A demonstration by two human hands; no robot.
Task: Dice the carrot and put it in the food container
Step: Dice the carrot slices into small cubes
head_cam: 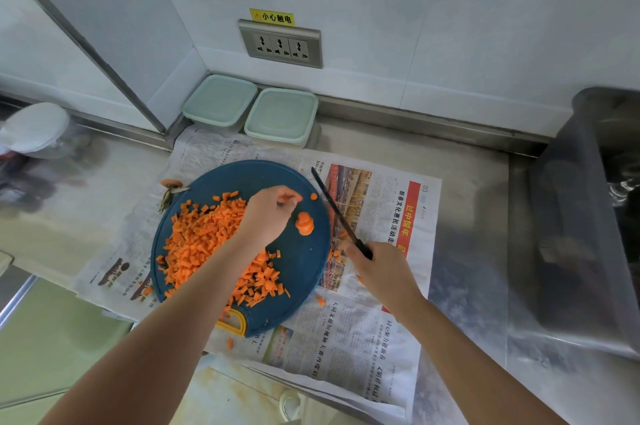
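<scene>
Carrot dice (204, 237) lie heaped across the left half of a round blue cutting board (304, 268), partly under the left forearm. The left hand (268, 216) reaches over the heap with its fingers curled. Its thumb and forefinger pinch a small carrot bit (292, 197). Just beside those fingertips, on bare board, sits a short stack of carrot slices (304, 223). One small round piece (313, 196) lies near it, toward the wall.

The right hand (381, 272) is off the board's right edge, clenched round the handle of a black knife (337, 209). The blade points away toward the wall and slants along the board's right rim; whether it touches anything I cannot tell.

A yellow handle (235, 322) marks the board's near edge. The board rests on a spread newspaper (381, 338), where a few stray dice (320, 301) have landed. A cut carrot top (171, 183) with stem scraps lies at the board's far left edge.

Beyond the newspaper, against the wall, two food containers (281, 114) with pale green lids on stand side by side, well apart from the dice. Above them is a triple wall socket (280, 47) with a yellow label (272, 17). All of it sits on a steel counter (467, 182), with a dark bin (588, 216) at the right and a white-lidded jar (38, 130) at the far left.
</scene>
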